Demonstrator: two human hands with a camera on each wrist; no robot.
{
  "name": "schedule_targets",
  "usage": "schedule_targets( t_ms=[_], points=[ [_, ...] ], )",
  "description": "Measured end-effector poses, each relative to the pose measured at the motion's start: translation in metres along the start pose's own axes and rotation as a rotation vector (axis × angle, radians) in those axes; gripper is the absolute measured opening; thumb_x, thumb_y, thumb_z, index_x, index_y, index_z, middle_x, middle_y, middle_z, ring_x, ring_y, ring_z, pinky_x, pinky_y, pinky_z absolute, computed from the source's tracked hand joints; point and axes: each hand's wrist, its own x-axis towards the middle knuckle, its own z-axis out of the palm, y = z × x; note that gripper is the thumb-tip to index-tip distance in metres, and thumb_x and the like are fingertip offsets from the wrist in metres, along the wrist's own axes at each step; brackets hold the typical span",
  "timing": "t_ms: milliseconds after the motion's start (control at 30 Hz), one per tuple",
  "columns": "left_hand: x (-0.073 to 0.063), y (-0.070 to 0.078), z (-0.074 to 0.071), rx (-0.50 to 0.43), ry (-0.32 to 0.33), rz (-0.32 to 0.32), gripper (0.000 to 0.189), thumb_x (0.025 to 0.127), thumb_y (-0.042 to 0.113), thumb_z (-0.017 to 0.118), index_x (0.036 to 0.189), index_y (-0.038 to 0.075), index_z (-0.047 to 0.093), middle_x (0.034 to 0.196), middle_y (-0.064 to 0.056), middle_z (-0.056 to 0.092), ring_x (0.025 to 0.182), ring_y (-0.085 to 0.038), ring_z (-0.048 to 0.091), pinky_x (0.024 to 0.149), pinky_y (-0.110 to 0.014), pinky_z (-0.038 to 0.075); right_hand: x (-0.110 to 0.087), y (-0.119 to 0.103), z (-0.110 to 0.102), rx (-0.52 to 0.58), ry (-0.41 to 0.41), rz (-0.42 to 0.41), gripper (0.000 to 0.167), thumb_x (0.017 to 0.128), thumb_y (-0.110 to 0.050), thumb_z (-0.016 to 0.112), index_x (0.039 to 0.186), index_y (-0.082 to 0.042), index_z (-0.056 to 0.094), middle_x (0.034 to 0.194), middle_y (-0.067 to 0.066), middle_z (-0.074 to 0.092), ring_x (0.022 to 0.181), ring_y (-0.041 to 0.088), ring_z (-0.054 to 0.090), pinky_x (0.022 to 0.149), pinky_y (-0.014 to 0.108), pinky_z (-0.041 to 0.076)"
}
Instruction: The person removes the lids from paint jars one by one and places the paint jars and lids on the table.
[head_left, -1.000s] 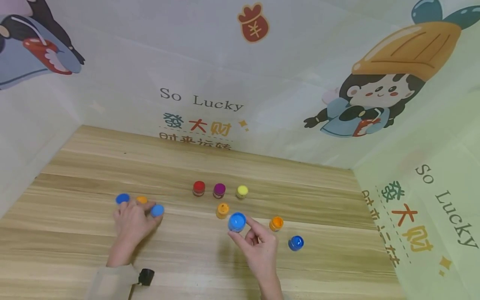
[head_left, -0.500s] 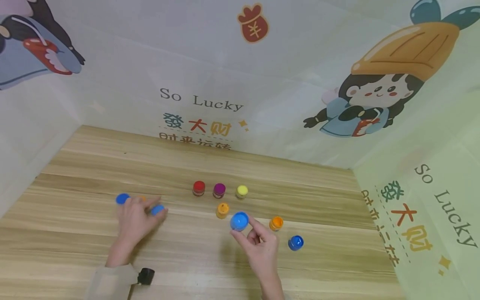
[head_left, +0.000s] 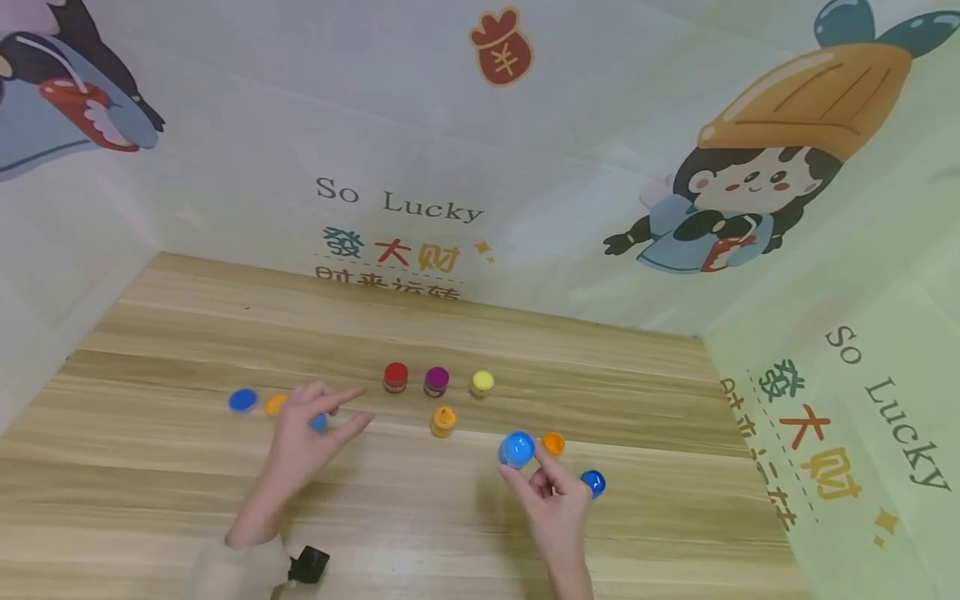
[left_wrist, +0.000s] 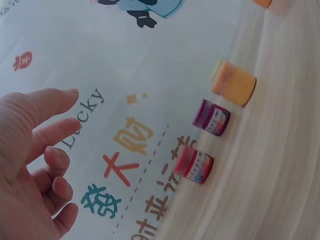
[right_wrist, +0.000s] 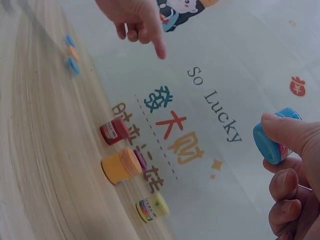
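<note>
blue-filled jar (head_left: 517, 450) in right fingers (head_left: 556, 472), orange-filled jar (head_left: 553, 443) near

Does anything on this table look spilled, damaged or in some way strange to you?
I see no spill or damage on the wooden table. One small oddity: the amber paint jar has a darker spot on its top; I cannot tell what it is. The open light blue paint jar in the right hand shows no dripping.

Soft, even light; pale glare on near tabletop (head_left: 405, 558); faint shadows beside hands (head_left: 306, 435); wrist views hazy.
</note>
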Motion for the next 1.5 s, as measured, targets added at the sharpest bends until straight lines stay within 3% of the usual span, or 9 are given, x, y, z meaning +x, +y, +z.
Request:
schedule_targets(
  t_ms=[200,367,500,733,800,1000,1267,1500],
  points=[
    [0.003,0.01,0.007,-0.04,-0.004,0.032,0.034,0.06,-0.004,0.08,0.093,-0.003,0.071,0.065,0.008,0.041,0.071,-0.013,0.033,0.068,-0.024,0.026,-0.001,0.003,-0.006,-0.011,0.008,-0.007,0.035,0.065,0.01,0.078,0.098,0.006,0.07,0.048,0.001,0.037,0.045,0.006,0.031,0.039,0.023,0.024],
    [0.004,0.011,0.018,-0.023,-0.026,0.072,0.032,0.06,-0.003,0.081,0.092,-0.001,0.072,0.064,0.008,0.039,0.069,-0.013,0.033,0.065,-0.024,0.026,-0.002,-0.006,-0.01,-0.015,0.016,0.026,0.035,0.063,0.014,0.076,0.097,0.01,0.068,0.047,0.003,0.037,0.046,0.004,0.03,0.038,0.022,0.025],
    [0.006,0.013,0.024,-0.01,-0.055,0.066,0.033,0.062,-0.001,0.081,0.094,0.0,0.073,0.066,0.009,0.038,0.07,-0.013,0.034,0.064,-0.024,0.028,-0.008,-0.006,-0.015,-0.06,0.016,0.049,0.033,0.063,0.015,0.076,0.095,0.014,0.067,0.046,0.003,0.037,0.046,0.002,0.03,0.038,0.021,0.026],
    [0.009,0.017,0.032,-0.025,-0.073,0.083,0.032,0.063,-0.003,0.081,0.094,0.0,0.072,0.067,0.008,0.04,0.069,-0.017,0.035,0.064,-0.025,0.028,-0.03,0.03,-0.027,-0.154,0.015,0.224,0.031,0.068,0.0,0.08,0.097,0.002,0.071,0.048,-0.006,0.038,0.046,-0.002,0.029,0.038,0.017,0.026],
    [0.01,0.017,0.034,-0.027,-0.074,0.093,0.032,0.063,-0.003,0.081,0.094,0.0,0.073,0.066,0.008,0.04,0.068,-0.019,0.036,0.064,-0.025,0.028,-0.034,0.035,-0.031,-0.201,0.011,0.236,0.031,0.068,-0.004,0.081,0.097,0.001,0.072,0.049,-0.009,0.037,0.046,-0.002,0.029,0.039,0.017,0.026],
    [0.012,0.015,0.04,-0.024,-0.095,0.08,0.032,0.064,-0.002,0.082,0.095,0.001,0.073,0.066,0.009,0.041,0.068,-0.016,0.036,0.064,-0.026,0.03,-0.045,0.042,-0.04,-0.357,-0.025,0.261,0.033,0.067,-0.012,0.083,0.096,-0.001,0.073,0.049,-0.015,0.034,0.044,-0.003,0.028,0.039,0.016,0.023],
    [0.014,0.015,0.045,-0.033,-0.113,0.07,0.032,0.064,0.0,0.082,0.095,0.0,0.072,0.065,0.008,0.042,0.068,-0.02,0.038,0.065,-0.026,0.03,-0.047,0.043,-0.045,-0.521,-0.144,0.494,0.042,0.072,-0.03,0.08,0.106,-0.006,0.071,0.049,-0.01,0.037,0.044,0.003,0.03,0.042,0.019,0.025],
    [0.015,0.009,0.055,-0.067,-0.138,0.082,0.031,0.064,-0.001,0.081,0.094,0.0,0.072,0.066,0.008,0.041,0.066,-0.021,0.038,0.065,-0.026,0.029,-0.049,0.047,-0.047,-0.57,-0.215,0.545,0.043,0.073,-0.036,0.078,0.108,-0.011,0.071,0.049,-0.009,0.036,0.046,0.005,0.031,0.044,0.02,0.026]
  ],
)
